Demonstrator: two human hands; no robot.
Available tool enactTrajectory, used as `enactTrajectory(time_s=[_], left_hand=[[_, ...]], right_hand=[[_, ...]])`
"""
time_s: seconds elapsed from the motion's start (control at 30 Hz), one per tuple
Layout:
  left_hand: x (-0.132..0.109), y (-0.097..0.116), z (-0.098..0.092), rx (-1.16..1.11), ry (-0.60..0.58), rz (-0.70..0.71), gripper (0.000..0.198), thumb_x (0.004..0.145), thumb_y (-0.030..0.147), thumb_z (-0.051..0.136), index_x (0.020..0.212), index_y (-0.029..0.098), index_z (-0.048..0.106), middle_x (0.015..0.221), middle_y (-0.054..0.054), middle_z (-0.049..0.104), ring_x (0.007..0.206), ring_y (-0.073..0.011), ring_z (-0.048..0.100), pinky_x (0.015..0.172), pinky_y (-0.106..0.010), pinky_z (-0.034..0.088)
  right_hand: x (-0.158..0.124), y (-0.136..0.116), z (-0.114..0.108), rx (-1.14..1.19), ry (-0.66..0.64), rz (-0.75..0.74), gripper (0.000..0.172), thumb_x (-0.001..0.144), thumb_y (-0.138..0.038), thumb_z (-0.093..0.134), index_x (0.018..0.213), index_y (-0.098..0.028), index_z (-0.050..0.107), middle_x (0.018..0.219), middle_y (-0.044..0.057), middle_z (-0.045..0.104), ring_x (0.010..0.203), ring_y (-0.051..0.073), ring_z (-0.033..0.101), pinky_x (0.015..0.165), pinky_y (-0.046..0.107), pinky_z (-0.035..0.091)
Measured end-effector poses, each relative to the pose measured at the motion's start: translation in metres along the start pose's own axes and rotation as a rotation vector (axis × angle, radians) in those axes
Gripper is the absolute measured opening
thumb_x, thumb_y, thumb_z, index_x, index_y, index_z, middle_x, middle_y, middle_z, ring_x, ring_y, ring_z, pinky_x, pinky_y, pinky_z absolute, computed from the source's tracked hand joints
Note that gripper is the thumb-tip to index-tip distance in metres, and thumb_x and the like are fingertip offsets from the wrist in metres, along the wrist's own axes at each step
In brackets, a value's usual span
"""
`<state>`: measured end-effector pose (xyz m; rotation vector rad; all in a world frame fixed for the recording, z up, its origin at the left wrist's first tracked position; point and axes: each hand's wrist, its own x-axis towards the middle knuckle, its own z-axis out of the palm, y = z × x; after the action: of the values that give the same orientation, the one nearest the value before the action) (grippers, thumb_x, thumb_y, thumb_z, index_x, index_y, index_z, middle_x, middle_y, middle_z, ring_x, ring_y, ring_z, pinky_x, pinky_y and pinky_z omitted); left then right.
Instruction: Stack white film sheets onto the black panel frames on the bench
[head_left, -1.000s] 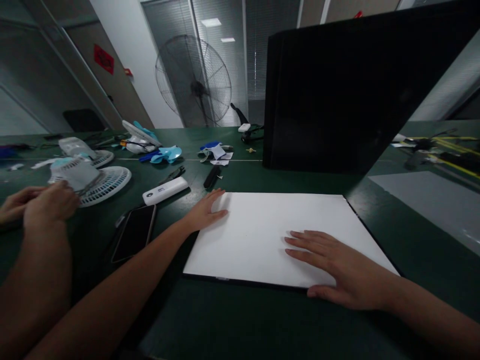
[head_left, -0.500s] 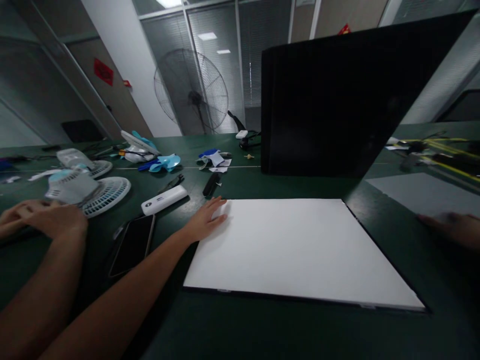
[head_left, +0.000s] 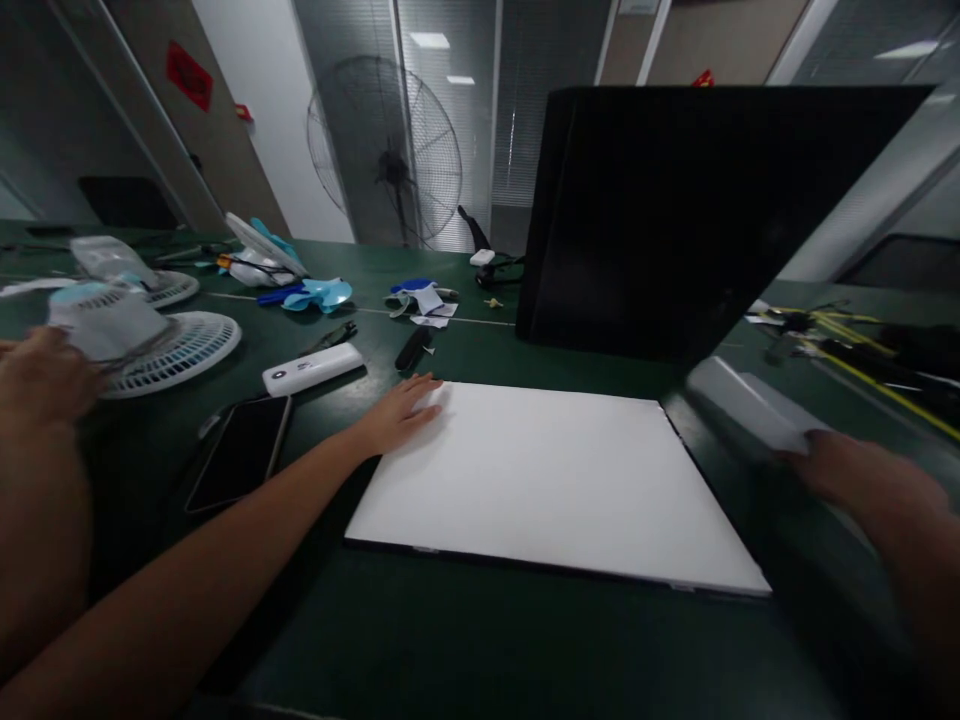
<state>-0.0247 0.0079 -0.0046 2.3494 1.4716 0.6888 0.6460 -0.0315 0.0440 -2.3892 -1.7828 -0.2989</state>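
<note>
My left hand [head_left: 397, 412] lies flat and open on the near-left corner of a white panel [head_left: 555, 485], which rests flat on the green table [head_left: 487, 650]. My right hand [head_left: 851, 472], blurred by motion, is out to the right of the panel and closed on the edge of a pale grey sheet [head_left: 742, 405], which it holds a little above the table. A large black board [head_left: 675, 220] stands tilted just behind the white panel.
Left of the panel lie a dark phone [head_left: 240, 465], a white power bank [head_left: 311, 368] and a black marker [head_left: 412, 348]. Another person's hand [head_left: 37, 378] works at white fan grilles [head_left: 180, 350] on the far left. Blue fan blades [head_left: 319, 294] and yellow cables [head_left: 855, 340] lie further back.
My right hand left the white panel, reached right to the grey sheet and now lifts it. My left hand has stayed on the panel's corner. The view has swung slightly.
</note>
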Motion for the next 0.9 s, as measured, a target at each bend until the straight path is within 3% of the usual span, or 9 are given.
enactTrajectory(time_s=[0.1, 0.23, 0.37, 0.53, 0.63, 0.77, 0.9], left_hand=[[0.000, -0.002, 0.001, -0.016, 0.021, -0.009, 0.078, 0.100, 0.077, 0.041, 0.154, 0.023, 0.059, 0.166, -0.014, 0.050, 0.157, -0.0375, 0.042, 0.131, -0.057, 0.031], [-0.001, 0.006, -0.002, 0.002, 0.000, -0.004, 0.088, 0.100, 0.081, 0.038, 0.156, 0.016, 0.055, 0.167, -0.018, 0.048, 0.157, -0.0378, 0.042, 0.131, -0.055, 0.030], [-0.004, 0.014, -0.005, -0.081, 0.033, -0.089, 0.096, 0.099, 0.086, 0.024, 0.164, 0.019, 0.045, 0.169, -0.012, 0.047, 0.157, -0.0374, 0.042, 0.132, -0.054, 0.029], [-0.004, 0.014, -0.007, -0.161, 0.007, -0.098, 0.109, 0.095, 0.092, 0.018, 0.167, 0.013, 0.038, 0.173, -0.016, 0.040, 0.159, -0.0371, 0.037, 0.134, -0.050, 0.024], [-0.002, 0.014, -0.007, -0.097, -0.042, -0.091, 0.112, 0.091, 0.095, 0.031, 0.167, 0.013, 0.037, 0.173, -0.018, 0.038, 0.161, -0.0404, 0.033, 0.134, -0.054, 0.022], [-0.001, 0.015, -0.006, -0.052, -0.061, -0.069, 0.104, 0.093, 0.090, 0.040, 0.167, 0.017, 0.037, 0.175, -0.017, 0.034, 0.161, -0.0401, 0.031, 0.133, -0.056, 0.023], [-0.002, 0.012, -0.008, -0.015, -0.102, -0.056, 0.101, 0.094, 0.085, 0.048, 0.167, 0.015, 0.038, 0.176, -0.019, 0.031, 0.162, -0.0400, 0.029, 0.134, -0.055, 0.021]], right_hand=[[-0.017, -0.034, -0.015, 0.028, -0.169, -0.104, 0.049, 0.094, -0.060, 0.054, 0.097, -0.018, 0.079, 0.094, 0.022, 0.074, 0.071, 0.036, 0.072, 0.068, 0.051, 0.056], [-0.059, -0.090, -0.033, 0.162, -0.329, -0.368, 0.067, 0.097, -0.078, 0.043, 0.131, -0.029, 0.075, 0.114, 0.013, 0.076, 0.091, 0.035, 0.076, 0.085, 0.055, 0.063], [-0.107, -0.143, -0.040, 0.231, -0.216, -0.688, 0.071, 0.096, -0.082, 0.045, 0.148, -0.038, 0.064, 0.135, 0.008, 0.070, 0.104, 0.036, 0.075, 0.090, 0.063, 0.063], [-0.141, -0.200, -0.032, 0.242, -0.179, -1.031, 0.070, 0.103, -0.069, 0.050, 0.154, -0.021, 0.060, 0.153, 0.014, 0.056, 0.133, 0.038, 0.062, 0.108, 0.065, 0.055], [-0.149, -0.214, -0.030, 0.302, -0.230, -1.131, 0.071, 0.107, -0.064, 0.049, 0.161, -0.019, 0.050, 0.166, 0.014, 0.039, 0.149, 0.037, 0.046, 0.117, 0.062, 0.049], [-0.151, -0.210, -0.036, 0.413, -0.311, -1.180, 0.075, 0.107, -0.064, 0.049, 0.170, -0.026, 0.035, 0.173, 0.009, 0.024, 0.155, 0.031, 0.038, 0.122, 0.056, 0.046], [-0.149, -0.204, -0.042, 0.454, -0.352, -1.287, 0.078, 0.104, -0.063, 0.058, 0.170, -0.028, 0.034, 0.174, 0.008, 0.020, 0.159, 0.032, 0.031, 0.124, 0.058, 0.042]])
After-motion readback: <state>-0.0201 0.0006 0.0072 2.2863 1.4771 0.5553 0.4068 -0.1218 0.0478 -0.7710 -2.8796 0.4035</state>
